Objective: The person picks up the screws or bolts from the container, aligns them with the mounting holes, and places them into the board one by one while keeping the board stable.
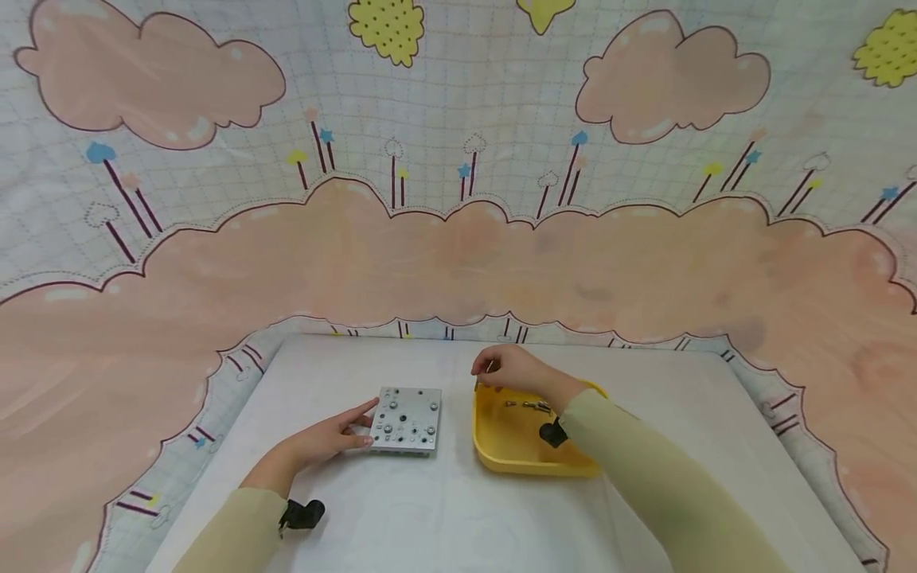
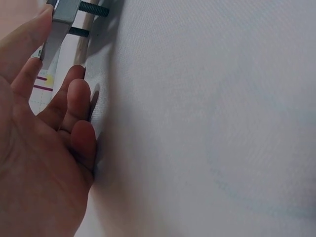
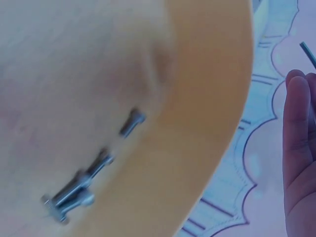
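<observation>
A square silver metal plate (image 1: 406,416) with many holes and several bolt heads lies on the white table, left of centre. My left hand (image 1: 322,442) grips its left edge, thumb near the front corner and index finger near the back one. In the left wrist view, threaded bolts (image 2: 94,9) stick out from the plate's underside, and the other fingers are loosely bent. My right hand (image 1: 517,370) is above the far rim of a yellow tray (image 1: 537,465), pinching a thin metal rod (image 3: 307,50); the fingers hide much of it.
Several metal bolts (image 3: 74,190) lie inside the tray. White table (image 1: 458,525) surrounds the plate and tray. A printed cloth (image 1: 458,270) with clouds hangs behind the table. Each wrist wears a small black camera (image 1: 304,514).
</observation>
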Available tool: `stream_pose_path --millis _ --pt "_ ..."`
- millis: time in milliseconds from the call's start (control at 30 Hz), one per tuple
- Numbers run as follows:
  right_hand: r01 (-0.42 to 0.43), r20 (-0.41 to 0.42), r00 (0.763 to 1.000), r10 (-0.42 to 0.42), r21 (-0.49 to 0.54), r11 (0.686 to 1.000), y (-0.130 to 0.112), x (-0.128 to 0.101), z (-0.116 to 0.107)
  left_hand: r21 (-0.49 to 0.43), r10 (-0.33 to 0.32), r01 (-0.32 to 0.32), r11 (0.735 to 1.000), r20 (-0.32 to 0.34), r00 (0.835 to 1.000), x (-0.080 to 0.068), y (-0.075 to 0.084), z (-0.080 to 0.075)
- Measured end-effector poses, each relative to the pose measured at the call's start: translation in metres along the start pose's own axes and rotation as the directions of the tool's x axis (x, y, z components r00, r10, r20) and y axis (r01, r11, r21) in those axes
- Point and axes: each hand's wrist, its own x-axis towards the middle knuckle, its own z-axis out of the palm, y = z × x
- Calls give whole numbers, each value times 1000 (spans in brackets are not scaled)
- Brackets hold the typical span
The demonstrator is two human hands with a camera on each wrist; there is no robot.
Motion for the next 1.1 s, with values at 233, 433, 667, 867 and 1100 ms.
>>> stream_pose_path --millis 233,433,667,867,1100 --pt "6 34 999 -6 16 1000 -17 16 11 11 -7 7 1000 -7 1000 0 0 1" --pt "25 51 998 -26 17 1000 -29 33 22 10 -3 3 1000 -6 1000 1 -1 1" --pt "28 76 997 -28 8 1000 -42 54 36 23 -17 17 1000 -11 1000 1 0 0" --pt "70 106 992 -72 26 997 -50 71 49 23 -18 18 1000 -4 1000 1 1 -2" --pt "60 106 992 -62 24 998 -53 85 65 13 4 -4 1000 10 1000 0 0 -1"
